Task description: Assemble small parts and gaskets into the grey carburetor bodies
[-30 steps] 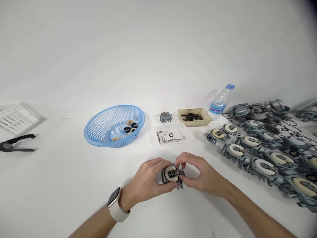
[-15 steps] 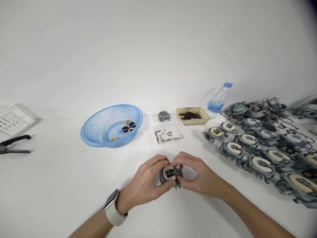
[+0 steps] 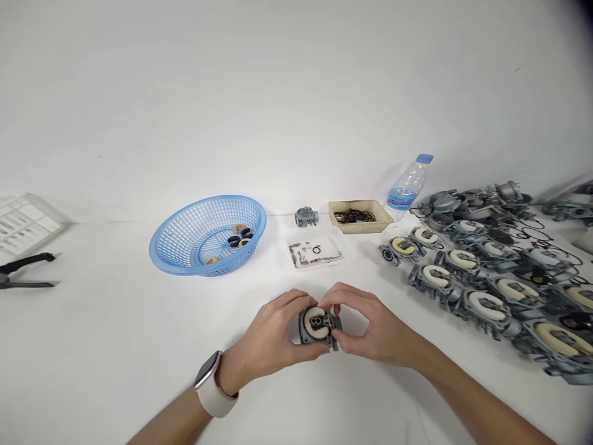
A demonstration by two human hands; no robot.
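Between my two hands is a grey metal carburetor [image 3: 303,334], its open bowl side facing up. A white horseshoe-shaped float [image 3: 311,330] sits inside it, around two small brass-coloured tubes. My left hand [image 3: 278,334] is closed around the carburetor's left side, thumb along the near edge and fingers at the far edge. From the right, my right hand [image 3: 373,324] pinches the carburetor by the float's hinge end, index finger at the far side and thumb at the near side. Whether a small pin lies under those fingertips is hidden.
Beyond my hands lies a clear tray [image 3: 319,262] of small parts. Behind it are another carburetor [image 3: 306,217], a beige tray [image 3: 368,227] of rubber rings and a water bottle [image 3: 407,188]. A blue basket [image 3: 171,256] and pliers [image 3: 28,266] stand left; many carburetors [image 3: 486,306] crowd the right.
My left thumb has shifted off the float's near end down to the carburetor's near edge, exposing more of the float. My right hand keeps nearly the same pinch.
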